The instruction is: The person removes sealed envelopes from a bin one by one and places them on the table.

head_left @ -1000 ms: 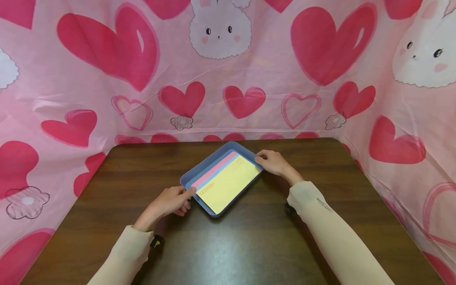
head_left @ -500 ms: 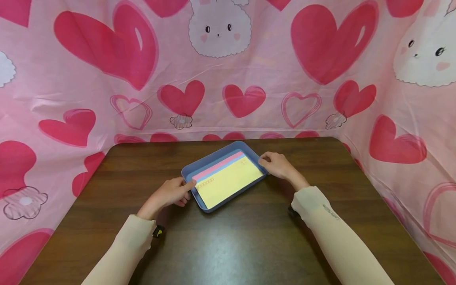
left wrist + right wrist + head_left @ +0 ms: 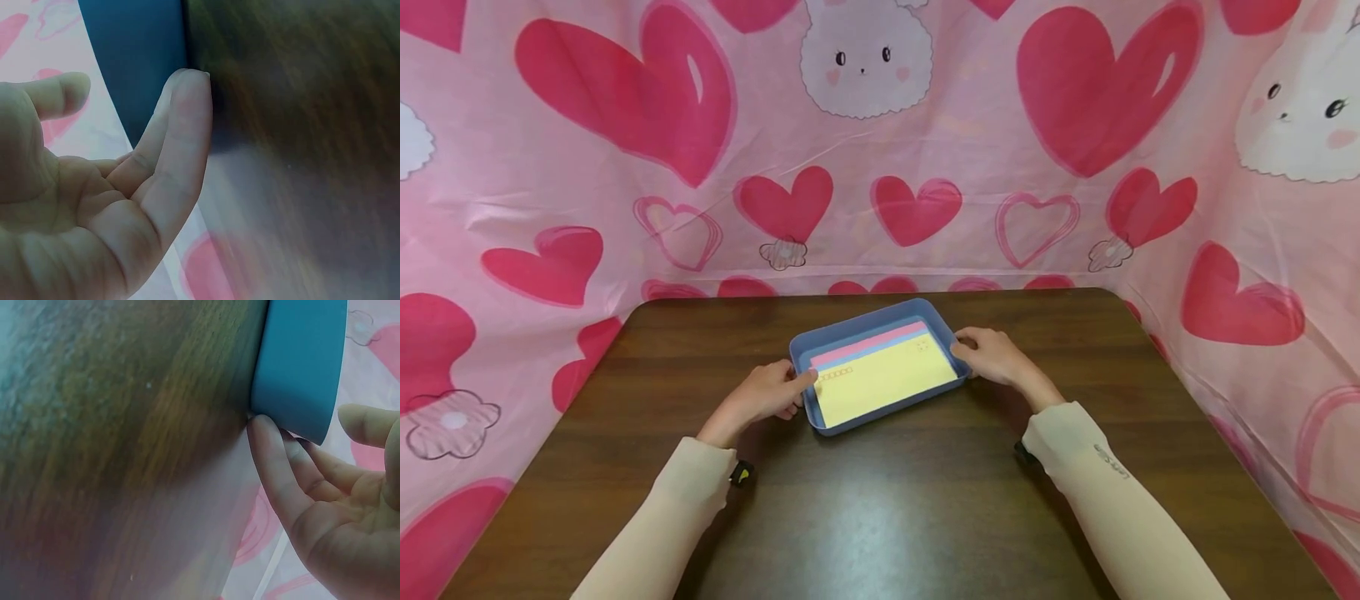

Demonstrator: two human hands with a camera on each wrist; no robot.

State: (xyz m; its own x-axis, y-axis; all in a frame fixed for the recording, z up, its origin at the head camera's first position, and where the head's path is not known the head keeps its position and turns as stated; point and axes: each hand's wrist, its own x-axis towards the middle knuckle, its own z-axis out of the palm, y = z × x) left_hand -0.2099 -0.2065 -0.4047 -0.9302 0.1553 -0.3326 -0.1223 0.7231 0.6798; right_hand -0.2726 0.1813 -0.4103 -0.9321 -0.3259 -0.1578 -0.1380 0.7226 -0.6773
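A shallow blue tray [image 3: 865, 323] lies slightly slanted on the table, toward its far side. Inside it a yellow envelope [image 3: 891, 379] printed with a row of small boxes overlaps a blue one [image 3: 872, 353] and a pink one [image 3: 868, 342], of which only strips show. At the tray's left end my left hand [image 3: 760, 393] grips the wall, thumb over the rim and fingers against the outside [image 3: 137, 56]. My right hand [image 3: 996, 358] holds the right end likewise; in the right wrist view its fingertips touch the bottom edge of the tray's outer wall [image 3: 300, 369].
The dark wooden table [image 3: 865, 517] spreads around the tray. A pink cloth [image 3: 985, 142] with hearts and rabbits hangs behind the table and on both sides. Black bands [image 3: 741, 473] show at the sleeve cuffs.
Between both hands the tray has turned clockwise, its long side now closer to level with the table's far edge. My left hand has moved away from me, my right hand slightly nearer and right.
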